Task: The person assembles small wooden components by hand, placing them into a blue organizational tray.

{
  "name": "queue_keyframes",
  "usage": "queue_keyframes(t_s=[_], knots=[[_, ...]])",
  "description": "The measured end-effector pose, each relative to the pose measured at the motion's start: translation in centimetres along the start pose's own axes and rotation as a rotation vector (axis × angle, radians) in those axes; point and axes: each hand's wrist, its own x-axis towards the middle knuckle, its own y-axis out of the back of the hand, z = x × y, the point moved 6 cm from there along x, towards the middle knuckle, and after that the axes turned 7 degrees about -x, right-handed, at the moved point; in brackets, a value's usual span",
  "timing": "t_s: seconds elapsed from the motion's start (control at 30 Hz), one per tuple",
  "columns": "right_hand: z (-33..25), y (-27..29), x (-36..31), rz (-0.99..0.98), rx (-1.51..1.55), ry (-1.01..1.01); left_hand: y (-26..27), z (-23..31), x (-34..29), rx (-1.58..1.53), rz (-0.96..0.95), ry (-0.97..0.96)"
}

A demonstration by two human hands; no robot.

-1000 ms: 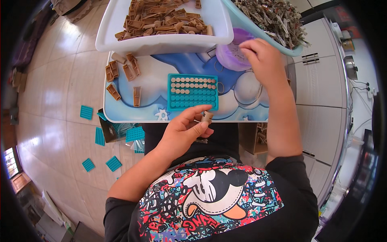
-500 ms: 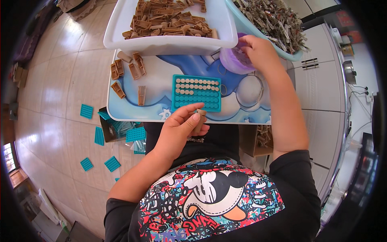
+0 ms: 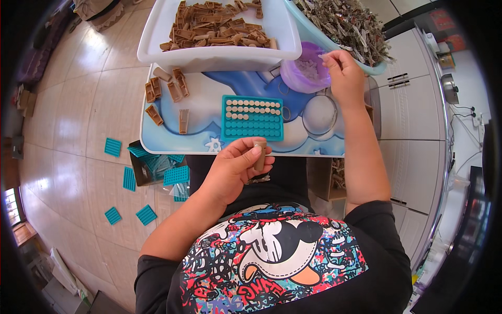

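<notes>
By the bowl (image 3: 298, 86) — right hand (image 3: 347, 78) curled; fingers (image 3: 340, 55) pinched.

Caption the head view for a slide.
Left hand holding a brown tube on the near side of a teal tray, right hand beside a purple bowl.

Cylinder (image 3: 260, 163): its side partly covered by the left hand (image 3: 230, 171). Right hand (image 3: 346, 81): the pale speck (image 3: 323, 56) at its fingertips too small to identify. Bowl (image 3: 293, 78): individual shapes of its pale bits (image 3: 308, 68) too small to tell. Tub (image 3: 219, 54) and basin (image 3: 377, 68): both cut off by the upper edge. Carton (image 3: 319, 180): partly hidden beneath the table (image 3: 178, 148). Shirt (image 3: 277, 295): cut off by the lower edge.
</notes>
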Motion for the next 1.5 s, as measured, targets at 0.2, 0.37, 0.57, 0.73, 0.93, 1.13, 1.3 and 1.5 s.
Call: queue_keyframes(t_s=[0.2,0.37,0.57,0.73,0.93,1.13,1.3,1.5], knots=[[-2.2,-0.2,-3.2,-0.031,0.53,-0.27,0.0,0.1,-0.2,-0.043,-0.029,-0.013],[-7.9,-2.0,-9.9,-0.322,0.413,0.048,0.3,0.3,-0.5,-0.079,0.013,-0.025],[-9.1,-2.5,-13.7,-0.354,0.459,-0.146,0.0,0.3,-0.9,-0.12,-0.021,-0.028],[-9.8,-1.4,-13.3,-0.186,0.394,0.041,0.2,0.3,-1.1,-0.098,-0.011,-0.027],[-9.4,-2.2,-14.2,-0.218,0.463,-0.004,-0.1,0.7,-0.4,-0.077,-0.125,-0.071],[-9.4,-2.4,-13.7,-0.171,0.466,0.093,0.0,0.1,0.5,-0.123,-0.093,0.024],[-9.4,-2.6,-13.8,-0.158,0.394,0.145,0.2,-0.3,1.0,-0.138,-0.037,0.024],[-9.3,-2.5,-14.1,-0.116,0.357,0.188,-0.9,-0.3,1.0,-0.118,-0.08,0.053]])
